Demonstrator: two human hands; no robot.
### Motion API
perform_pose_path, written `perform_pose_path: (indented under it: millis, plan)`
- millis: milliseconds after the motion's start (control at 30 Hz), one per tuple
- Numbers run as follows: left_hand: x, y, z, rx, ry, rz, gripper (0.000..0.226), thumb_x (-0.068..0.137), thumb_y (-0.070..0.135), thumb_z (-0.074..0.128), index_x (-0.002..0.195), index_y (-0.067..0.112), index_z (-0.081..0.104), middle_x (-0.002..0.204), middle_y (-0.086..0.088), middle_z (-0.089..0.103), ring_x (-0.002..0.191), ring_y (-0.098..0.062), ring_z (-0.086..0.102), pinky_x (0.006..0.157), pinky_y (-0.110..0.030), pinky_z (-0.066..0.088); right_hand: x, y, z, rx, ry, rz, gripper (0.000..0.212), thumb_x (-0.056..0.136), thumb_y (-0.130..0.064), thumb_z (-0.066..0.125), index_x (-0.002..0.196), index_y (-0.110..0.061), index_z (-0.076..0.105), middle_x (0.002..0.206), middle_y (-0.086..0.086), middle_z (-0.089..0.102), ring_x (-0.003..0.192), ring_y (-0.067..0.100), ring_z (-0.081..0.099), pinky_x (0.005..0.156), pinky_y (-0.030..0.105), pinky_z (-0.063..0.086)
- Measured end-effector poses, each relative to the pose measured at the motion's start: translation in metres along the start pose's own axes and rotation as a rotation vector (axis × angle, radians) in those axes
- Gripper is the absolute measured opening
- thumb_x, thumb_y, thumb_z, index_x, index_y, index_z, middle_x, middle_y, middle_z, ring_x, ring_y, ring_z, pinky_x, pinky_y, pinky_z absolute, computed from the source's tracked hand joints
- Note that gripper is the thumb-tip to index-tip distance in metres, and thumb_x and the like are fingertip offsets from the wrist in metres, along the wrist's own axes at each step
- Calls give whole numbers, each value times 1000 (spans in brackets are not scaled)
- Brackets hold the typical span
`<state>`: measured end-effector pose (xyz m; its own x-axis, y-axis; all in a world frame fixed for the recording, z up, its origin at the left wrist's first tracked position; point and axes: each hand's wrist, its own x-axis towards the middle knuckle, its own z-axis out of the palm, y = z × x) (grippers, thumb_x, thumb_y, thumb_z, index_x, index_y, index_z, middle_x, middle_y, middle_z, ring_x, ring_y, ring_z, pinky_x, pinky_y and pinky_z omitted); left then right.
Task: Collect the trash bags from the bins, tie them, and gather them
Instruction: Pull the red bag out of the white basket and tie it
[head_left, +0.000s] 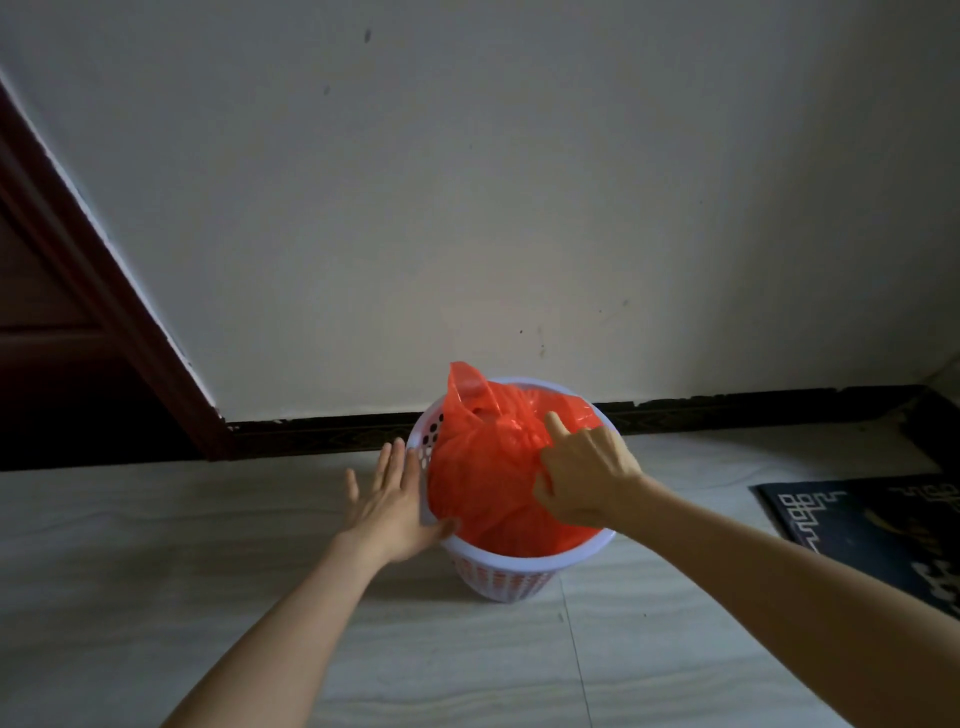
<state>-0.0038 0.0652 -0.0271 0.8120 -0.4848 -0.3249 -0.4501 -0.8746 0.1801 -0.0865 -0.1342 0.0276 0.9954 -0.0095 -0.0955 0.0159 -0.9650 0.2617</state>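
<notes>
A white perforated bin (524, 564) stands on the tiled floor by the wall. An orange trash bag (483, 467) fills it, with one handle loop standing up at the back left. My right hand (584, 475) is over the bag's right side, fingers curled into the plastic and index finger pointing up. My left hand (392, 501) lies flat with straight fingers against the bin's left rim, thumb at the bag's edge.
A white wall (519, 182) with a dark skirting board runs behind the bin. A dark brown door frame (104, 322) stands at the left. A dark patterned mat (872, 530) lies on the floor at the right.
</notes>
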Motion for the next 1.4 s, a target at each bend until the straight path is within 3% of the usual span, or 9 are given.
perform_pose_path:
  millis: [133, 367, 567, 733, 833, 1000, 1167, 1267, 1400]
  plan:
    - [1, 2, -1, 32, -7, -7, 104, 80, 69, 43, 146, 10, -10, 156, -7, -16, 142, -19, -20, 113, -58, -4, 7, -11, 15, 66, -28, 80, 65, 87, -63, 33, 119, -8, 43, 122, 17, 48, 93, 33, 59, 68, 37, 36]
    - [3, 2, -2, 28, -42, 2, 108, 77, 67, 49, 145, 12, -15, 155, -6, -19, 142, -20, -20, 112, -59, -4, 21, -19, 25, 154, 70, 80, 58, 96, -12, 31, 146, -12, 3, 117, 12, 55, 94, 33, 59, 61, 36, 33]
    - [3, 3, 0, -63, -78, -22, 107, 75, 72, 48, 146, 23, -14, 158, -3, 2, 145, -26, -8, 113, -58, 1, 17, -16, 27, 301, 82, 104, 23, 90, -2, 30, 106, -7, 46, 101, 9, 60, 73, 28, 57, 61, 36, 43]
    - [7, 19, 3, -456, -55, 1, 88, 86, 35, 56, 147, 20, -4, 134, -11, 53, 119, -29, 53, 98, -38, 45, 11, -13, 28, 498, 121, 215, 20, 84, 0, 37, 97, -7, 50, 96, 9, 62, 67, 23, 51, 62, 36, 48]
    - [6, 33, 5, -657, -17, -33, 76, 95, 31, 43, 147, 15, -11, 140, -11, 47, 119, -28, 54, 94, -39, 48, 10, -5, 27, 528, 156, 284, 25, 85, -1, 37, 103, -9, 52, 100, 8, 62, 69, 22, 54, 61, 32, 48]
    - [-2, 54, 20, -387, 175, -138, 57, 100, 24, 31, 148, 12, 3, 120, -20, 59, 105, -35, 59, 81, -37, 46, 0, 2, 23, 598, 211, 302, 22, 82, 3, 36, 95, -5, 53, 93, 11, 62, 66, 26, 55, 60, 37, 49]
    - [-5, 70, 24, -444, 297, -152, 46, 101, 29, 25, 146, 23, 18, 116, -18, 62, 105, -33, 60, 80, -34, 44, -6, -1, 16, 774, 397, 378, 21, 73, -1, 35, 82, -7, 53, 73, 12, 59, 65, 36, 58, 58, 43, 46]
    - [-7, 91, 23, -630, 399, -86, 38, 98, 47, 26, 123, 37, 51, 94, -8, 66, 98, -29, 62, 77, -24, 47, 0, -6, 3, 792, 415, 379, 28, 69, -9, 36, 88, -5, 56, 79, 18, 64, 75, 43, 59, 62, 42, 43]
    - [-4, 71, 19, -600, 299, -148, 44, 101, 34, 26, 144, 29, 21, 118, -14, 62, 106, -32, 59, 82, -31, 42, -2, 27, -20, 746, 469, 473, 21, 76, 4, 46, 93, 0, 58, 93, 30, 64, 89, 48, 57, 70, 44, 42]
